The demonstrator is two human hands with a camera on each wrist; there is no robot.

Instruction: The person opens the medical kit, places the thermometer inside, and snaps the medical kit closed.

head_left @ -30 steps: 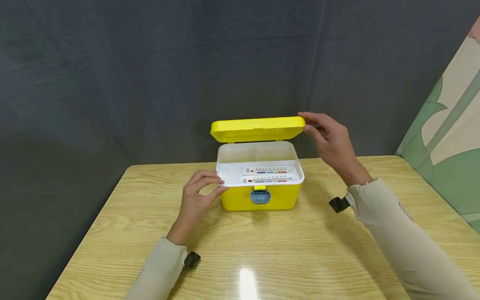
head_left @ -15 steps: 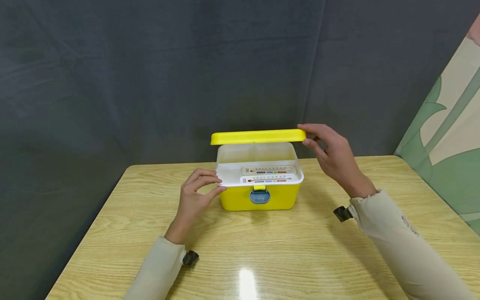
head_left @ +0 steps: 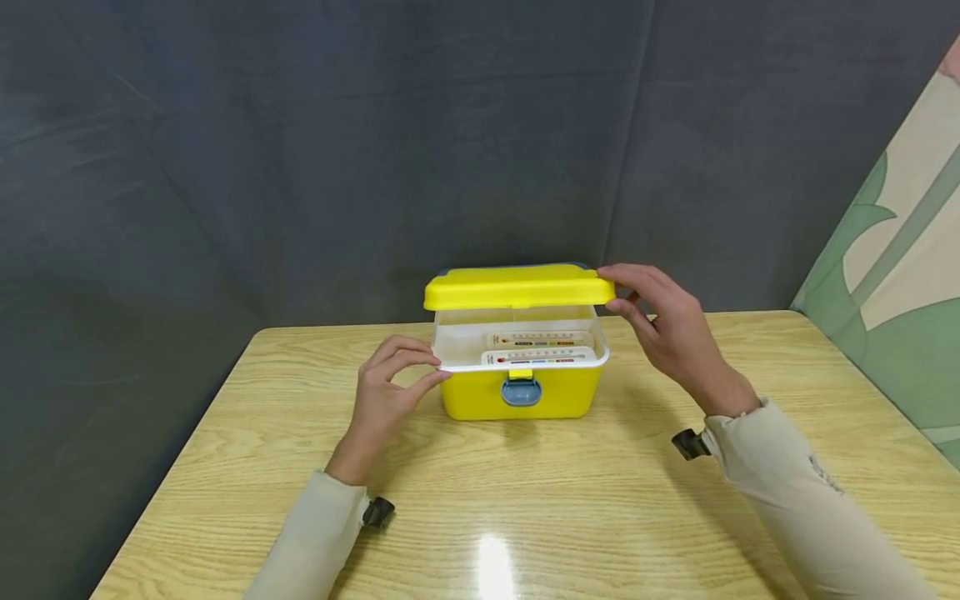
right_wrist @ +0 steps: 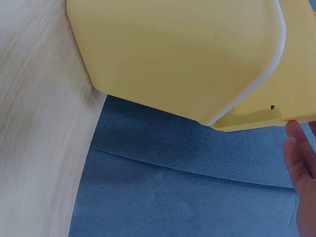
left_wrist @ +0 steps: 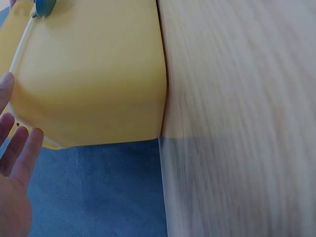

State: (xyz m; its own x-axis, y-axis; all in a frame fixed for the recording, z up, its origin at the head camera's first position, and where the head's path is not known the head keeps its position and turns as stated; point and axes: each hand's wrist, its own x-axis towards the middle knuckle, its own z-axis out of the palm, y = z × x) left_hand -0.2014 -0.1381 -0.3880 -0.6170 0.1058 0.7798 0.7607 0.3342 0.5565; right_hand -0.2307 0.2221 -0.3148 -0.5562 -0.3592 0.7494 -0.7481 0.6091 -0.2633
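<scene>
A yellow plastic storage box (head_left: 480,396) stands on the table, its hinged yellow lid (head_left: 517,292) raised partway. My right hand (head_left: 663,333) pinches the lid's right front corner between thumb and fingers. At the box's left front corner, my left hand (head_left: 390,387) grips the rim with thumb and fingertips. Inside, a white tray (head_left: 461,342) holds two printed strip thermometers, a front one (head_left: 540,357) and a rear one (head_left: 540,339). A grey-blue latch (head_left: 520,392) hangs on the front. The lid hides the back of the inside.
The light wood table (head_left: 450,500) reaches back to a dark cloth curtain (head_left: 375,167) close behind the box. A panel with a leaf pattern (head_left: 900,250) stands along the right side. Both wrists wear small black devices.
My right hand has brought the lid down and forward, from tilted back to sloping low over the box. My left hand has stayed at the rim.
</scene>
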